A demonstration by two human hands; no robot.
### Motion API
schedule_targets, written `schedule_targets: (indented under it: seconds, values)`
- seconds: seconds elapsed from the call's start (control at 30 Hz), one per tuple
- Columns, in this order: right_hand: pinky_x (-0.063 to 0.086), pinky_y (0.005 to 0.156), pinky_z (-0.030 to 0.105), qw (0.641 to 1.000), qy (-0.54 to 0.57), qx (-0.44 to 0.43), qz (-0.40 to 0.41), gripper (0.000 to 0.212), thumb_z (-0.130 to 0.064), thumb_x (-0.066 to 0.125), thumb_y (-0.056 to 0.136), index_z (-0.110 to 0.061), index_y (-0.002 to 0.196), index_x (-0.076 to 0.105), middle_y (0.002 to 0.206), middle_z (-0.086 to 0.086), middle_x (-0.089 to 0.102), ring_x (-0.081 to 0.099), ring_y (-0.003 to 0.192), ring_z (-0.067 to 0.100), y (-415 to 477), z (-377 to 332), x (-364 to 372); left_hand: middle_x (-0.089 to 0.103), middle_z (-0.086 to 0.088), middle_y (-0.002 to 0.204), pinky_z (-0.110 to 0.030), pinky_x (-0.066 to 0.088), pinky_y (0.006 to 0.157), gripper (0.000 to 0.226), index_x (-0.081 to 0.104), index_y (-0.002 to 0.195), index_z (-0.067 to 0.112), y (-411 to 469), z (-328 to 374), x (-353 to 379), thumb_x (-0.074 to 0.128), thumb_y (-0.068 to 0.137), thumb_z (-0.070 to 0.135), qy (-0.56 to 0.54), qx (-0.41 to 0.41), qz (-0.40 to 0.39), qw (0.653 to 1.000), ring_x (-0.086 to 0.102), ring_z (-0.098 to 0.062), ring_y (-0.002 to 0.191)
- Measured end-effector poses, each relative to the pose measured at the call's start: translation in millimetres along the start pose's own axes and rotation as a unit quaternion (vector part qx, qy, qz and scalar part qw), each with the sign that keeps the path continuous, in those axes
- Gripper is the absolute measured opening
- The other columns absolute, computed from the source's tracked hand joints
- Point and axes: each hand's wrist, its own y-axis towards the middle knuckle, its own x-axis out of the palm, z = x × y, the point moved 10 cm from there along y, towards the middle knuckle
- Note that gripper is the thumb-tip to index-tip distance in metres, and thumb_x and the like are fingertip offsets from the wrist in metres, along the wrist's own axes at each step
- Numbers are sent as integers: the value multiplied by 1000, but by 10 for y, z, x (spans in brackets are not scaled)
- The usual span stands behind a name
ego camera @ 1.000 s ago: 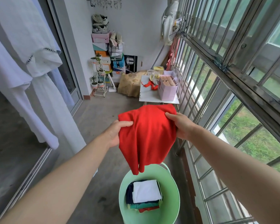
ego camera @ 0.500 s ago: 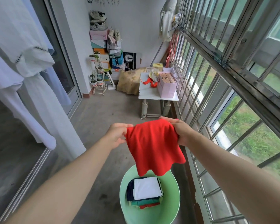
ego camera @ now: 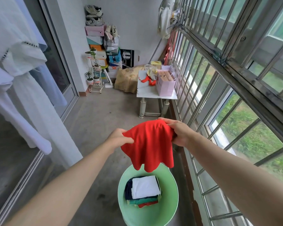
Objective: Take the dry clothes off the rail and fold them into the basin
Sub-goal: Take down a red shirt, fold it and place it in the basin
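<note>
A red garment [ego camera: 149, 144] hangs doubled over in front of me, above the far rim of the green basin [ego camera: 171, 209]. My left hand [ego camera: 119, 138] pinches its left top corner and my right hand [ego camera: 178, 132] grips its right top corner. Inside the basin lies a stack of folded clothes [ego camera: 144, 190] with a white piece on top. White garments [ego camera: 23, 75] hang at the left.
A small white table [ego camera: 149, 92] with a pink bag [ego camera: 166, 84] stands ahead by the barred window [ego camera: 219, 66]. Shoe boxes [ego camera: 95, 38], a plant stand [ego camera: 95, 74] and a sack fill the far corner. A sliding glass door runs along the left.
Both hands have lowered the red garment toward the basin. It hangs shorter and more bunched than a second ago.
</note>
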Motion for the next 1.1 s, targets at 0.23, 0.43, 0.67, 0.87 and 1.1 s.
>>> schedule_targets:
  seconds: [0.23,0.43,0.67,0.87,1.1]
  values:
    - [54,57,19,1000,4,-5,-17,39,13,34,91,-7,105,65,78,6,70,66,57,11,-23,-50,80,37,5,145,-47,25,113,115,35,138,27,-22,336,8,75,36,63,257,163,56,951,17,-24,144]
    - [51,80,26,997,-24,30,-61,40,3,32,95,-7,125,57,105,10,65,62,87,18,-83,-20,189,58,7,123,-46,32,101,79,44,127,34,16,551,62,74,54,43,384,206,83,896,46,-21,126]
    - [52,72,30,992,-76,99,-9,28,-35,52,93,-9,95,65,74,8,70,63,67,18,-132,63,-89,63,-2,89,-37,48,72,45,60,83,19,13,687,191,63,48,46,358,240,2,902,61,-27,89]
    - [55,86,37,862,-506,7,26,47,-23,85,65,-1,102,67,99,13,71,67,92,27,-161,-28,-190,68,-1,94,-35,50,72,36,49,78,27,69,625,290,77,59,39,405,207,-10,891,62,-28,93]
    - [54,68,34,675,-737,0,31,21,-6,50,75,-1,91,64,94,16,69,65,84,30,-92,94,-290,66,5,107,-30,44,72,72,47,116,38,-6,624,525,78,54,56,528,228,-48,817,61,-23,103]
